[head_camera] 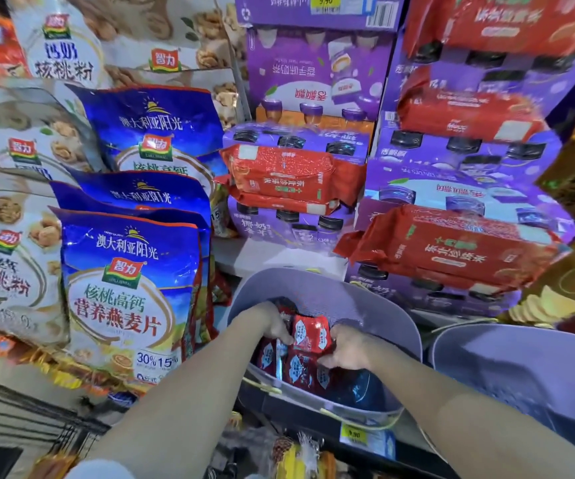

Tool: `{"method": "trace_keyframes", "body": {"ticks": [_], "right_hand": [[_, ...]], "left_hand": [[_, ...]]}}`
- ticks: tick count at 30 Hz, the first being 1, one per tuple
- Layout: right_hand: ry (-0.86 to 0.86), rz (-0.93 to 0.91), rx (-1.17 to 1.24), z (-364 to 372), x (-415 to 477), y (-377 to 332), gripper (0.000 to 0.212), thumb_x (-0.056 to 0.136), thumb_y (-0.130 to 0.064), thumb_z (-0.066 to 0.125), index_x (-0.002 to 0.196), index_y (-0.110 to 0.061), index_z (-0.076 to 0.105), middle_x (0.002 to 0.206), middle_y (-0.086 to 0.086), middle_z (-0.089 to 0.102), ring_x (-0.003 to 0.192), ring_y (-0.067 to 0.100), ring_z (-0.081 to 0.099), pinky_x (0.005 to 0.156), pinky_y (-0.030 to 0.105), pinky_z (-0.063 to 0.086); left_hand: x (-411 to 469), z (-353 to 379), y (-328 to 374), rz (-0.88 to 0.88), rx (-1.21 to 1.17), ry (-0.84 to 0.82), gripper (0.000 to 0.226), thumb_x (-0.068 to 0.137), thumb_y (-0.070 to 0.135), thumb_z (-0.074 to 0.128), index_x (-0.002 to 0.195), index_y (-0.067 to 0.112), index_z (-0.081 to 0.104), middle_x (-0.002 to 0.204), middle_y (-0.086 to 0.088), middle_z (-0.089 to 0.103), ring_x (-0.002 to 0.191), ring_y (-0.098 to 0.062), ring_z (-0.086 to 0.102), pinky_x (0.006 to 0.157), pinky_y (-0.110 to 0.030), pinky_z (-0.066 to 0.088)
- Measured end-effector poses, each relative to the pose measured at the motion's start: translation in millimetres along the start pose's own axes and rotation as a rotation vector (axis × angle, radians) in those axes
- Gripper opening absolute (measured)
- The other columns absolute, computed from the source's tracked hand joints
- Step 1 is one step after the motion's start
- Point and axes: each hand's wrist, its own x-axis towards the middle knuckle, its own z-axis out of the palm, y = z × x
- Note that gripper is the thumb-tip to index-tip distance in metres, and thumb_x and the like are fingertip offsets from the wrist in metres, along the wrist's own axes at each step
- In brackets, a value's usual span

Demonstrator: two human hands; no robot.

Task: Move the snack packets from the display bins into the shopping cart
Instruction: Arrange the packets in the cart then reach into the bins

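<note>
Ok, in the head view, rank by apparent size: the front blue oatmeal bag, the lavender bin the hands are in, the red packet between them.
1. Front blue oatmeal bag and lavender bin: they look about alike and the bin is partly hidden, so I won't split them.
2. Red packet: clearly smallest.

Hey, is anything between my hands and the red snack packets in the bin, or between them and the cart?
Nothing between them: the left hand and right hand grip a red snack packet in the purple bin. Toward the cart at lower left, only the bin's near wall seems to need clearing.
</note>
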Motion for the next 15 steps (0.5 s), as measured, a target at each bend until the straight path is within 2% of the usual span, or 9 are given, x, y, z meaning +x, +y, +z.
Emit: {"method": "trace_keyframes", "body": {"ticks": [2,3,4,6,7,11,13,15], "right_hand": [[0.119,0.02,-0.172,-3,-10,-1,0.066,0.095,-0.047,0.068,0.147,-0.013,0.045,0.148,0.008,0.053,0.133,0.029,0.052,0.102,0.028,0.043],[0.177,0.026,-0.251,-5,-15,-2,0.073,0.096,-0.05,0.065,0.151,-0.01,0.038,0.151,0.012,0.048,0.139,0.032,0.047,0.109,0.035,0.042],[0.214,0.023,-0.312,-7,-22,-4,0.073,0.097,-0.049,0.062,0.152,-0.009,0.035,0.152,0.014,0.044,0.141,0.034,0.043,0.112,0.039,0.041],[0.273,-0.015,-0.391,-13,-35,-7,0.065,0.098,-0.045,0.059,0.149,-0.011,0.038,0.149,0.013,0.044,0.14,0.035,0.042,0.113,0.043,0.04],[0.299,-0.032,-0.418,-16,-43,-10,0.06,0.099,-0.044,0.057,0.147,-0.013,0.041,0.147,0.012,0.045,0.139,0.035,0.042,0.112,0.043,0.04],[0.425,-0.097,-0.52,-23,-70,-18,0.058,0.101,-0.045,0.05,0.15,-0.015,0.036,0.148,0.011,0.042,0.138,0.032,0.039,0.11,0.043,0.038],[0.497,-0.133,-0.554,-28,-83,-22,0.059,0.101,-0.045,0.047,0.151,-0.015,0.034,0.147,0.01,0.042,0.137,0.032,0.039,0.11,0.044,0.037],[0.543,-0.175,-0.575,-32,-94,-28,0.057,0.101,-0.047,0.045,0.149,-0.018,0.034,0.147,0.008,0.041,0.137,0.032,0.039,0.111,0.043,0.036]], "left_hand": [[-6,2,2,-0.003,0.08,0.057,0.079,0.095,0.038,0.078,0.151,-0.005,0.043,0.148,-0.016,0.057,0.131,-0.032,0.06,0.102,-0.038,0.054],[-10,3,3,-0.003,0.116,0.101,0.071,0.097,0.033,0.074,0.149,-0.004,0.043,0.138,-0.016,0.063,0.12,-0.031,0.065,0.092,-0.037,0.056],[-15,4,5,-0.001,0.154,0.141,0.067,0.099,0.027,0.069,0.15,-0.004,0.039,0.134,-0.016,0.063,0.116,-0.03,0.066,0.089,-0.037,0.056],[-28,7,9,0.028,0.242,0.208,0.076,0.102,0.025,0.059,0.161,-0.002,0.021,0.155,-0.02,0.047,0.137,-0.036,0.053,0.107,-0.043,0.05],[-37,9,11,0.058,0.272,0.261,0.074,0.104,0.029,0.057,0.162,0.001,0.021,0.16,-0.02,0.04,0.145,-0.038,0.045,0.113,-0.047,0.046],[-85,12,13,0.184,0.431,0.598,0.056,0.106,0.047,0.051,0.15,0.012,0.043,0.15,-0.014,0.05,0.138,-0.038,0.047,0.109,-0.049,0.043],[-107,15,12,0.189,0.483,0.735,0.054,0.107,0.051,0.047,0.148,0.015,0.044,0.149,-0.011,0.051,0.139,-0.036,0.045,0.113,-0.049,0.037],[-127,20,5,0.14,0.489,0.793,0.054,0.108,0.053,0.041,0.149,0.017,0.042,0.151,-0.009,0.049,0.14,-0.034,0.043,0.117,-0.049,0.033]]}}
